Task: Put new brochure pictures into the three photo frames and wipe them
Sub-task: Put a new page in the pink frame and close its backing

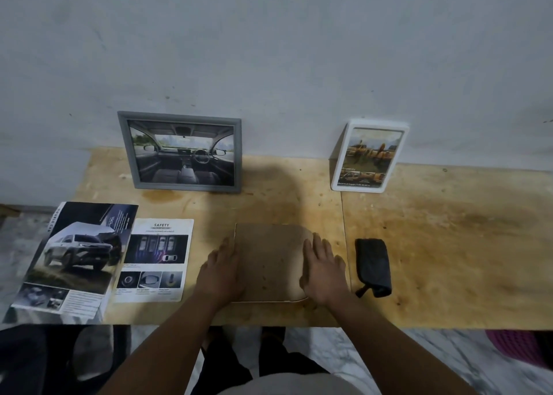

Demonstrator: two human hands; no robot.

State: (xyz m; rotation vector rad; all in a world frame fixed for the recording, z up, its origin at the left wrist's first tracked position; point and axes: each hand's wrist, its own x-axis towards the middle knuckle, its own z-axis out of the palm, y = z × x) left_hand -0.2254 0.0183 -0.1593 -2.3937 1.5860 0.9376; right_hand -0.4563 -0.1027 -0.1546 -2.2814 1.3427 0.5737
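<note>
Dim, even light falls from above and behind the person, casting a soft dark shadow on the pale plywood tabletop (419,230) between the upright grey-framed car-interior picture (182,152) and the face-down brown frame back (269,260), while the wide lens bends the edges and everything looks slightly soft.

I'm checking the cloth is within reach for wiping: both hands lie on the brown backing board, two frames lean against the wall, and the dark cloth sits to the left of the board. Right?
Not quite. In the head view the dark cloth lies to the right of the brown backing board, beside the right hand. The rest holds: the left hand also rests on the board, and the grey frame and white frame lean against the wall.
</note>
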